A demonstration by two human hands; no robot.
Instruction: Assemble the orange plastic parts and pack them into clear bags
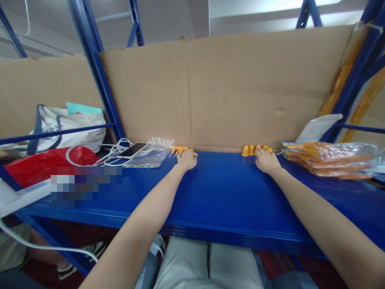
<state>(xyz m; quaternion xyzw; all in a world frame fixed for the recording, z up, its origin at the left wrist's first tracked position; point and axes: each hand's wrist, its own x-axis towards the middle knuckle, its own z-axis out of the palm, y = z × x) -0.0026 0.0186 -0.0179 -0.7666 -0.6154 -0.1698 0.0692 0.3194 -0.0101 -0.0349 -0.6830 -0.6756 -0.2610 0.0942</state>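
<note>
Both my arms reach across a blue metal shelf (222,192) to its back edge. My left hand (186,159) lies flat there, fingers stretched out, each capped with an orange finger cot (180,150). My right hand (266,160) rests palm down too, its spread fingers wearing orange finger cots (254,149) that touch the foot of the cardboard back wall (240,88). Neither hand holds anything. A small clear plastic bag (150,154) lies just left of my left hand.
Clear bags of orange items (327,158) are stacked at the right. A phone (131,150) on white cables (102,154), a red bag (45,162) and a white tote (69,128) sit at the left. Blue rack posts (99,76) flank the shelf. Someone's shoes (90,251) show below left.
</note>
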